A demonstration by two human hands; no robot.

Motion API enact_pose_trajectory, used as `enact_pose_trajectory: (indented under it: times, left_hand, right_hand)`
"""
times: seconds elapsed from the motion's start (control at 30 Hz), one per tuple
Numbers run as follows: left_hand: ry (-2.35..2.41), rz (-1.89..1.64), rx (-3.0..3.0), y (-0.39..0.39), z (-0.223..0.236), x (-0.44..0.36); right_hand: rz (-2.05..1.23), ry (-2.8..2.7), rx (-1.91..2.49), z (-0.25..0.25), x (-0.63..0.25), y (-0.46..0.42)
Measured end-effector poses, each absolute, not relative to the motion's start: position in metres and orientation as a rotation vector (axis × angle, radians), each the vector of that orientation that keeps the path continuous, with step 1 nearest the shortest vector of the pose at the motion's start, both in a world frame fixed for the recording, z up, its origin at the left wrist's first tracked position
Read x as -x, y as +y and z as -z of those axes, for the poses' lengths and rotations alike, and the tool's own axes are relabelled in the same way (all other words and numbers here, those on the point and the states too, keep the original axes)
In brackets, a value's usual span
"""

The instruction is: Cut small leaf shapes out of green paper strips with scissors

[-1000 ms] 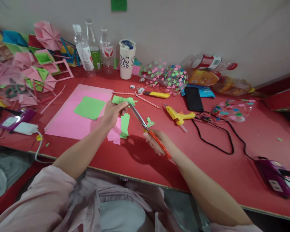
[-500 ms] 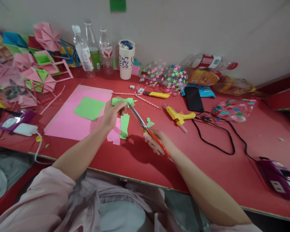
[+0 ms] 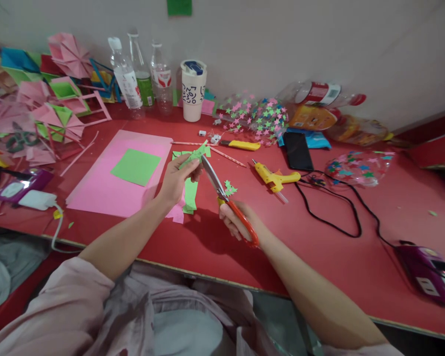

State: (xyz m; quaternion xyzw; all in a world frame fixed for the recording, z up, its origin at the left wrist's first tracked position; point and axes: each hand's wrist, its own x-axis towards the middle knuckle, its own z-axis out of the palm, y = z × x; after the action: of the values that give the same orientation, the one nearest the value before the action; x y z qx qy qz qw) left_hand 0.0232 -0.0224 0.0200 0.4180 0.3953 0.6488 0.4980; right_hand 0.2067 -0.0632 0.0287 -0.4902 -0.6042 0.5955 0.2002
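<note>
My left hand (image 3: 178,179) pinches a small piece of green paper (image 3: 196,155) above the table. In my right hand (image 3: 237,220) is a pair of scissors with red-orange handles (image 3: 242,222), its blades pointing up and left, the tips close to the paper. Whether the blades touch the paper I cannot tell. Under the left hand lie a green paper strip (image 3: 190,197) and pink scraps (image 3: 177,213). Several green star cutouts (image 3: 229,188) sit in a small heap just beyond the scissors. A green square (image 3: 136,167) rests on a large pink sheet (image 3: 96,185).
To the right lie a yellow glue gun (image 3: 276,177), a black phone (image 3: 298,151) and a purple power strip (image 3: 426,269) with black cable. A yellow cutter (image 3: 243,145), a white tumbler (image 3: 193,94), bottles (image 3: 128,86) and star-filled balls (image 3: 270,121) stand behind. Paper lanterns (image 3: 65,118) crowd the left.
My left hand has turned the green paper to a tilted angle and moved it slightly lower. The scissor blades have swung a little and now sit closer together.
</note>
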Motion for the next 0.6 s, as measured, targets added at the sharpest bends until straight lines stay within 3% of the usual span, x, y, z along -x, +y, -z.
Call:
enact_pose_trajectory:
  times: [0.6]
  left_hand:
    - [0.936,-1.504,-1.0,-0.0245,-0.021,-0.0244]
  right_hand:
    - [-1.643,-1.689,1.382,-0.0251,-0.2036,-0.0662]
